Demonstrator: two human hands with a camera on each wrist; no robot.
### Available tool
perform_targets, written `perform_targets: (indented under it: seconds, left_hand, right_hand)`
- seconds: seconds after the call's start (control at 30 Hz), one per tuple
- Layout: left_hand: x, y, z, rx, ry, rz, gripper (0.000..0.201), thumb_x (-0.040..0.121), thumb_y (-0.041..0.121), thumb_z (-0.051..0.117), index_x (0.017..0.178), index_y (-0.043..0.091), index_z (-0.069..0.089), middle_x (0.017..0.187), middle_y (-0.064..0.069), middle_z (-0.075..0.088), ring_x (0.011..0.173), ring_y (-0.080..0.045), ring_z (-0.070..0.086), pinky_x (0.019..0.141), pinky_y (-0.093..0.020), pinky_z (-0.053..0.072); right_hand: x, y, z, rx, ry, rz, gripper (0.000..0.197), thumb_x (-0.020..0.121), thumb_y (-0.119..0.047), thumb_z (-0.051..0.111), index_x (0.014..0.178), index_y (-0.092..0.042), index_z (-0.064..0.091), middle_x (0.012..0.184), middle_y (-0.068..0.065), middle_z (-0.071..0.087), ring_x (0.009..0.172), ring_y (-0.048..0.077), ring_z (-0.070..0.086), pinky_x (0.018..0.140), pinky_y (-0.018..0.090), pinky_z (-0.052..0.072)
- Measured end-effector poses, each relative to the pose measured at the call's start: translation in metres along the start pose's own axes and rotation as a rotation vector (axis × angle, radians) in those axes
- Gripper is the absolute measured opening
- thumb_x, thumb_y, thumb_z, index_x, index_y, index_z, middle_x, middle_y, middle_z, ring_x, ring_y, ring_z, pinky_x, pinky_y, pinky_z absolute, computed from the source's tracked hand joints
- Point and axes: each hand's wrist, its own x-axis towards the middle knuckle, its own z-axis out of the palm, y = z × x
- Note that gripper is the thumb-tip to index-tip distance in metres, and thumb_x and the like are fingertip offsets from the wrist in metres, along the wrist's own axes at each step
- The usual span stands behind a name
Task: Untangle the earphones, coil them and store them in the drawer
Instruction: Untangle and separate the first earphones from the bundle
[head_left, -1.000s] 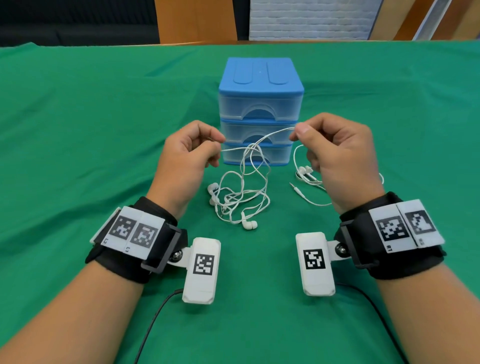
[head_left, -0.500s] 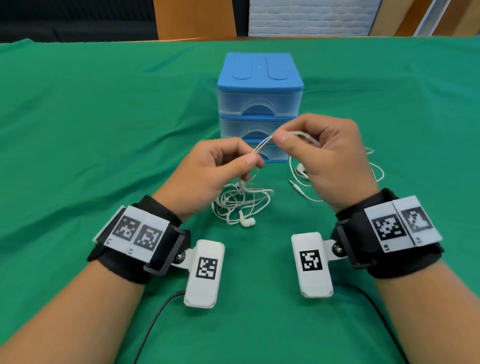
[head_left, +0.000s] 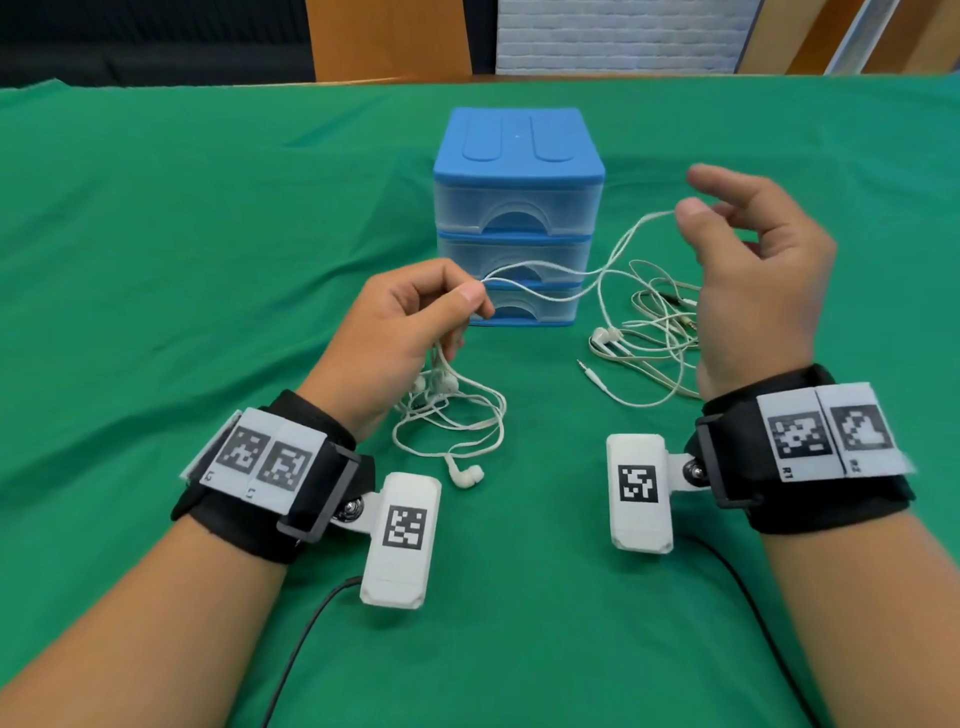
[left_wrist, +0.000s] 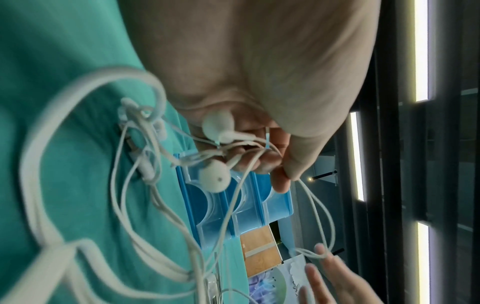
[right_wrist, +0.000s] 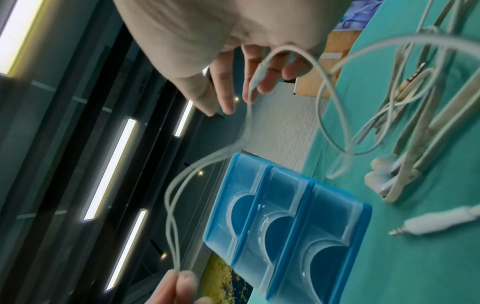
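A tangled white earphone set (head_left: 452, 415) lies on the green cloth under my left hand (head_left: 475, 301), one earbud (head_left: 465, 475) resting nearest me. My left thumb and index finger pinch its cable, and two earbuds (left_wrist: 215, 179) dangle below the palm. From that pinch a double strand of cable (head_left: 613, 254) runs up and right to my right hand (head_left: 696, 195). There it loops over spread, nearly straight fingers (right_wrist: 262, 82). The blue three-drawer unit (head_left: 519, 218) stands behind the hands with all drawers closed.
A second set of earphones (head_left: 649, 332) lies loosely piled on the cloth under my right hand, its jack plug (head_left: 587, 366) pointing left. The green table cloth (head_left: 208, 260) stretches wide to both sides of the drawer unit.
My hands have drawn apart. The right hand rose up and right and its pinch loosened into spread fingers. The cable now stretches between both hands.
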Motion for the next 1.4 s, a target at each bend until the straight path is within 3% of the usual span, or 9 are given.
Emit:
perform_targets:
  seconds: [0.13, 0.27, 0.4, 0.47, 0.67, 0.9, 1.07, 1.23, 1.4]
  left_hand:
    - [0.000, 0.002, 0.001, 0.011, 0.033, 0.034, 0.019, 0.098, 0.014, 0.058, 0.083, 0.008, 0.067, 0.058, 0.005, 0.051, 0.055, -0.015, 0.042, 0.063, -0.034, 0.039]
    - [-0.001, 0.003, 0.003, 0.026, 0.023, 0.073, 0.017, 0.098, 0.014, 0.060, 0.086, 0.006, 0.069, 0.059, 0.002, 0.051, 0.057, -0.017, 0.042, 0.059, -0.029, 0.037]
    - [-0.003, 0.006, 0.006, 0.044, -0.059, 0.096, 0.017, 0.097, 0.011, 0.059, 0.091, -0.002, 0.068, 0.064, 0.007, 0.056, 0.062, -0.015, 0.045, 0.062, -0.025, 0.038]
    - [-0.003, 0.006, 0.006, 0.037, -0.072, 0.100, 0.017, 0.097, 0.010, 0.059, 0.092, -0.004, 0.067, 0.067, 0.004, 0.059, 0.063, -0.014, 0.046, 0.064, -0.023, 0.041]
    - [-0.003, 0.006, 0.004, 0.031, -0.098, 0.054, 0.017, 0.099, 0.010, 0.057, 0.085, 0.001, 0.063, 0.069, -0.005, 0.057, 0.065, -0.013, 0.050, 0.066, -0.020, 0.042]
    - [-0.004, 0.008, 0.008, -0.053, -0.163, 0.008, 0.018, 0.098, 0.017, 0.054, 0.083, 0.009, 0.057, 0.074, -0.009, 0.064, 0.071, -0.022, 0.057, 0.073, -0.029, 0.045]
    - [-0.002, 0.007, 0.003, -0.001, -0.075, 0.032, 0.014, 0.101, 0.012, 0.054, 0.092, 0.004, 0.061, 0.067, -0.007, 0.058, 0.053, -0.018, 0.049, 0.054, -0.022, 0.043]
    - [-0.004, 0.006, 0.005, 0.059, -0.126, 0.017, 0.016, 0.100, 0.014, 0.058, 0.092, 0.003, 0.067, 0.066, -0.006, 0.055, 0.062, -0.027, 0.045, 0.050, -0.027, 0.039]
    - [-0.003, 0.006, 0.005, 0.069, -0.117, 0.019, 0.018, 0.099, 0.016, 0.060, 0.093, 0.002, 0.068, 0.068, -0.009, 0.053, 0.060, -0.025, 0.041, 0.051, -0.028, 0.037]
  right_hand:
    - [-0.009, -0.012, 0.002, -0.112, -0.132, -0.178, 0.021, 0.088, -0.029, 0.067, 0.106, -0.025, 0.076, 0.106, 0.015, 0.064, 0.088, 0.005, 0.055, 0.084, 0.025, 0.046]
    - [-0.019, -0.017, 0.007, -0.101, -0.349, -0.226, 0.016, 0.088, -0.024, 0.070, 0.102, -0.021, 0.077, 0.099, 0.004, 0.068, 0.086, 0.008, 0.059, 0.062, 0.019, 0.035]
    - [-0.028, -0.013, 0.015, -0.096, -0.662, -0.101, 0.019, 0.088, -0.024, 0.072, 0.105, -0.017, 0.077, 0.096, 0.001, 0.075, 0.089, 0.013, 0.069, 0.070, 0.037, 0.054]
    - [-0.031, -0.010, 0.018, -0.096, -0.762, -0.075, 0.014, 0.091, -0.020, 0.069, 0.097, -0.010, 0.077, 0.081, 0.009, 0.074, 0.072, 0.015, 0.065, 0.070, 0.039, 0.053]
    - [-0.025, -0.010, 0.018, -0.054, -0.617, -0.092, 0.021, 0.097, -0.008, 0.061, 0.079, 0.002, 0.067, 0.049, -0.019, 0.046, 0.048, -0.001, 0.036, 0.053, 0.009, 0.028]
    - [-0.018, -0.012, 0.015, 0.047, -0.327, -0.120, 0.024, 0.098, -0.017, 0.057, 0.075, -0.022, 0.060, 0.064, -0.004, 0.054, 0.055, 0.011, 0.034, 0.055, 0.027, 0.030]
    - [-0.021, -0.008, 0.015, 0.038, -0.484, 0.006, 0.019, 0.094, -0.013, 0.061, 0.088, 0.004, 0.069, 0.062, 0.009, 0.061, 0.055, 0.016, 0.054, 0.059, 0.025, 0.045]
    - [-0.024, -0.009, 0.017, -0.001, -0.623, 0.030, 0.036, 0.089, -0.033, 0.066, 0.120, -0.014, 0.067, 0.098, 0.013, 0.076, 0.098, 0.024, 0.071, 0.094, 0.038, 0.055]
    - [-0.033, -0.013, 0.017, -0.060, -0.850, -0.015, 0.017, 0.093, -0.022, 0.067, 0.100, -0.007, 0.074, 0.077, 0.005, 0.072, 0.070, 0.020, 0.066, 0.069, 0.034, 0.052]
